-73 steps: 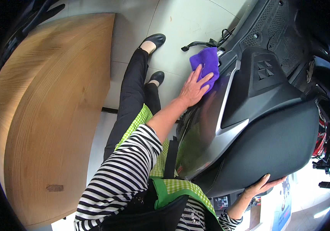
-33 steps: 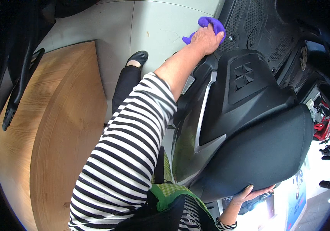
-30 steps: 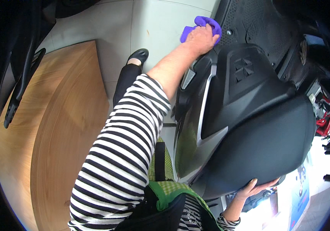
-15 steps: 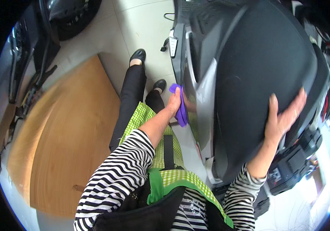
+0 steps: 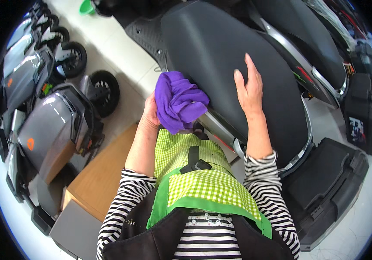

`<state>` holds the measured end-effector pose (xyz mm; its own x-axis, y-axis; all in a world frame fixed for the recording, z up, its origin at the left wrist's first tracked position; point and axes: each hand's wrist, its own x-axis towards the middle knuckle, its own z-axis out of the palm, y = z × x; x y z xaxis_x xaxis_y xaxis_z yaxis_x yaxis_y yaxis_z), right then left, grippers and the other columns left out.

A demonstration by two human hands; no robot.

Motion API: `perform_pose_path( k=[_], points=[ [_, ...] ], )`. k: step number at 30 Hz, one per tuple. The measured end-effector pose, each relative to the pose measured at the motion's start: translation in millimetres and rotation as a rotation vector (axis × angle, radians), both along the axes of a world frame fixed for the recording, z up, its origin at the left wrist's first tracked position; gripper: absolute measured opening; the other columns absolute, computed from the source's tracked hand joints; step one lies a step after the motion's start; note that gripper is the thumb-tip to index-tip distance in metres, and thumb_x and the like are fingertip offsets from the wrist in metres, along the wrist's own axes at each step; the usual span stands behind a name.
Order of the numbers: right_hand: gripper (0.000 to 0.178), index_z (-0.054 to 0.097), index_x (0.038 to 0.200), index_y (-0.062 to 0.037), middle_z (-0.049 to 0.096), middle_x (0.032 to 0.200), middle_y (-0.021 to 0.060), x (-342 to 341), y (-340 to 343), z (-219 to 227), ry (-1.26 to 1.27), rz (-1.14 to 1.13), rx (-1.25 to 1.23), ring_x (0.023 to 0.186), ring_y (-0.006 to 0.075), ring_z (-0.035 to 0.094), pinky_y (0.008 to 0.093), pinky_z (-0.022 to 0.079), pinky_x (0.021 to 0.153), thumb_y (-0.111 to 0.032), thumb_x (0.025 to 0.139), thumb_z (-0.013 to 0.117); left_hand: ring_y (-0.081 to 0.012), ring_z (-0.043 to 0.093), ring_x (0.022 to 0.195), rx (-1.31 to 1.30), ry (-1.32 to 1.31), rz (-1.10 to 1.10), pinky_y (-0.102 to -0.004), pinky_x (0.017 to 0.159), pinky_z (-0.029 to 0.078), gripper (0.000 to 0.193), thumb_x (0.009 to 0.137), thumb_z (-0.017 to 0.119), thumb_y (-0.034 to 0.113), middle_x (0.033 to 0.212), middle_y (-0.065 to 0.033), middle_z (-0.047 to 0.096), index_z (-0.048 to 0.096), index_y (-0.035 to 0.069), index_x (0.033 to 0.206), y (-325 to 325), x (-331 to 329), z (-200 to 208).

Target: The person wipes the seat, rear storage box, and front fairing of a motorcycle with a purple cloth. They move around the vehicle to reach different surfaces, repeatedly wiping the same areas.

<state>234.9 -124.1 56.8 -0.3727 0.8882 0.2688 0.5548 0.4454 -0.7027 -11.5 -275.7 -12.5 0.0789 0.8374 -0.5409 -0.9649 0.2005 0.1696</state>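
A crumpled purple cloth (image 5: 178, 102) is gripped in my left hand (image 5: 151, 112), raised beside the near left edge of a scooter's long black seat (image 5: 203, 47). The cloth hides most of that hand's fingers. My right hand (image 5: 252, 93) is over the middle of the seat, its thumb and fingers apart and nothing in it. Whether its palm touches the seat cover I cannot tell. Below the seat's edge runs a grey side panel (image 5: 223, 125), partly covered by the cloth and my body.
Close on the right stands a second scooter (image 5: 305, 30). Black top boxes (image 5: 324, 190) lie at the lower right. A row of grey scooters (image 5: 56, 125) lines the left, with a wooden table (image 5: 103, 173) nearer me. A green bowl-like object (image 5: 87, 7) is at the far left.
My left hand has brought the cloth up from the scooter's side panel to seat height. My view has turned, and my right hand is still at the seat with fingers spread.
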Motion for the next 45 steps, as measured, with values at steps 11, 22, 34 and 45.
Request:
perform_pose_path(
  k=[11, 22, 34, 45],
  points=[
    [0.059, 0.04, 0.145, -0.0096, 0.031, 0.155, 0.0146, 27.7, -47.9, -18.7, -0.719, -0.33, -0.047, 0.146, 0.0358, 0.021, 0.0609, 0.012, 0.116, -0.035, 0.094, 0.054, -0.0323, 0.054, 0.115, 0.301, 1.857, -0.29, -0.0414, 0.098, 0.044, 0.047, 0.096, 0.056, 0.034, 0.128, -0.0141, 0.057, 0.052, 0.007, 0.134, 140.0, 28.7, 29.0],
    [0.054, 0.048, 0.138, -0.0072, 0.04, 0.148, 0.0154, 2.8, -135.4, 6.7, -0.507, -0.637, -0.201, 0.142, 0.0354, 0.031, 0.0513, 0.025, 0.115, -0.017, 0.087, 0.063, -0.0224, 0.057, 0.101, 1.694, 2.299, -0.679, -0.0427, 0.081, 0.045, 0.047, 0.083, 0.059, 0.021, 0.121, -0.0013, 0.058, 0.055, 0.021, 0.131, 198.9, 84.0, 67.3],
    [0.077, 0.031, 0.151, -0.0137, 0.021, 0.16, 0.0087, -2.0, -209.4, -9.1, 0.015, -1.068, -0.324, 0.147, 0.0305, 0.022, 0.0395, 0.035, 0.112, -0.018, 0.083, 0.067, -0.0288, 0.057, 0.116, 1.031, 2.594, -0.95, -0.0522, 0.087, 0.047, 0.042, 0.097, 0.045, 0.042, 0.13, -0.0007, 0.06, 0.057, 0.024, 0.133, 340.5, 163.3, 58.4],
    [0.068, 0.038, 0.146, -0.0121, 0.04, 0.149, 0.0057, 22.1, -227.5, -25.2, 0.866, -1.068, -0.452, 0.137, 0.0249, 0.04, 0.0387, 0.049, 0.096, -0.021, 0.085, 0.068, -0.0254, 0.049, 0.12, 2.253, 1.515, -1.101, -0.0474, 0.09, 0.043, 0.035, 0.09, 0.058, 0.032, 0.131, 0.001, 0.058, 0.065, 0.018, 0.122, 112.4, 288.4, 86.2]
  ],
)
